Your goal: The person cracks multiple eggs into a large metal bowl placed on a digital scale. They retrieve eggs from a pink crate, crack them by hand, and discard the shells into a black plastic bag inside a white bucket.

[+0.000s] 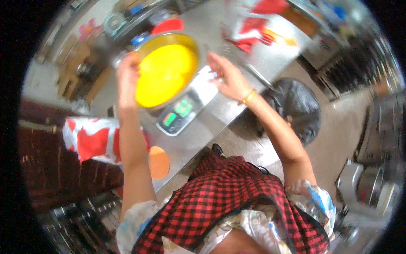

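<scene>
A metal bowl (194, 47) of bright yellow liquid (165, 74) sits on or over a digital scale (177, 116) with a lit green display. My left hand (128, 68) is at the bowl's left rim; blur hides whether its fingers hold the rim or a small orange thing there. Right of the bowl, my right hand (226, 74) is raised with its fingers curled around something small and reddish, too blurred to name. A yellow bangle is on that wrist.
Red-and-white bags lie at the metal table's (203, 130) far side (253, 28) and left edge (95, 139). An orange oval thing (159, 162) lies on the near corner. Right of the table stands a bin with a black plastic bag (295, 108). A whisk-like metal tool (258, 76) lies near the right edge.
</scene>
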Available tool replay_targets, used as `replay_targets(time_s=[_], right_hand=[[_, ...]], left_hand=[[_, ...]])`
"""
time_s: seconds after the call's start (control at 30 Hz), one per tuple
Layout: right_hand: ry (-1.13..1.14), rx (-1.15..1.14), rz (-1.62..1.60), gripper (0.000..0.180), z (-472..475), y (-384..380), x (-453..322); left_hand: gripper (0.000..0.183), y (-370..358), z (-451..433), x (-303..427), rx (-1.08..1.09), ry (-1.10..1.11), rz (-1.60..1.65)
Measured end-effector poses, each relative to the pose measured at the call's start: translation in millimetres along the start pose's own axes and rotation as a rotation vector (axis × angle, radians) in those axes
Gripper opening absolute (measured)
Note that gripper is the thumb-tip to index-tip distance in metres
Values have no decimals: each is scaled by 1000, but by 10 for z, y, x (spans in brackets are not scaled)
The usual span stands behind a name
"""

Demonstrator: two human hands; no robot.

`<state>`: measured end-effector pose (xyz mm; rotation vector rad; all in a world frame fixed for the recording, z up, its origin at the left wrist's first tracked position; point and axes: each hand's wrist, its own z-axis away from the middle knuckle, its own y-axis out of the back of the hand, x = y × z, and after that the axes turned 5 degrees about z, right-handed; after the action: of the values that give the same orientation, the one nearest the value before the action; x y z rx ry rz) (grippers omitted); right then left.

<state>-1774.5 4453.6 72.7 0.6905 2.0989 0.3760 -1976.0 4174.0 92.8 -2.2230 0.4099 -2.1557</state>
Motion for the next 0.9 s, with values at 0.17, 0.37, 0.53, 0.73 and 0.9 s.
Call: replay_targets(time_s=[0.17, 0.37, 0.53, 0.73, 0.9], right_hand=[[-719, 121, -62, 44, 2435, 1061, -21], [-1396, 982, 44, 37, 5834, 1791, -1266], [-1482, 1459, -24, 31, 7159, 1760, -2457], [-1483, 1651, -71, 33, 7961, 1510, -2943], [-1572, 1890, -241, 33, 8462, 1386, -2886]], left_hand=[[31, -1599, 624, 559, -173, -335, 277], [33, -3758, 1877, -281, -471, -603, 72], [56, -4478, 1832, -2738, -636, -922, -766], [47, -5426, 4174, -3136, -1217, 163, -663], [37, -6141, 5360, -3695, -1604, 254, -816]])
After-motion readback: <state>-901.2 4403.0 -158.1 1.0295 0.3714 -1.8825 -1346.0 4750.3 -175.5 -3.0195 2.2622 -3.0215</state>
